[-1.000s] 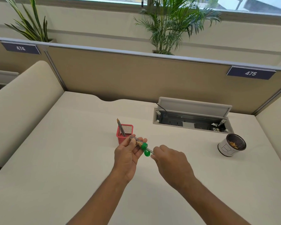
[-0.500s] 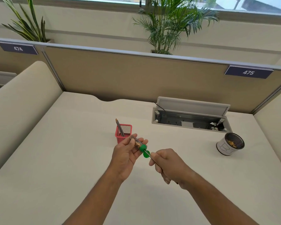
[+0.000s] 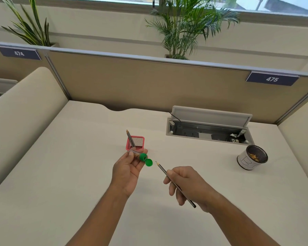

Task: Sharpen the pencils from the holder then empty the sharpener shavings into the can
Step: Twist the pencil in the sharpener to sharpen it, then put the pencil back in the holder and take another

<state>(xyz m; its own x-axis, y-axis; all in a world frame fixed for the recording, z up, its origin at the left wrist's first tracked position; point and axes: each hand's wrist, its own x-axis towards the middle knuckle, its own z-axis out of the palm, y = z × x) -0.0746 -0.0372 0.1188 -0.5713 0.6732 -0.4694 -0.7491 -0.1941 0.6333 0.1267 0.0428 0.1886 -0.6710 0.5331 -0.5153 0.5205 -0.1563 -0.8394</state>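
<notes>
The pencil (image 3: 169,176), gripped by the right hand (image 3: 187,185), is best returned tip-up to the holder (image 3: 135,144) beyond the left fingers (image 3: 132,154), which are closed on the sharpener (image 3: 142,158).

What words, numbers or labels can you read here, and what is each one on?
"474": white digits on the dark left plate on the partition's top rail.
"475": white digits on the dark right plate on the same rail.
"B": a large hand-drawn letter on the can's white side; anything after it is out of sight.
Sharpener, pencils and holder: no readable text.
</notes>
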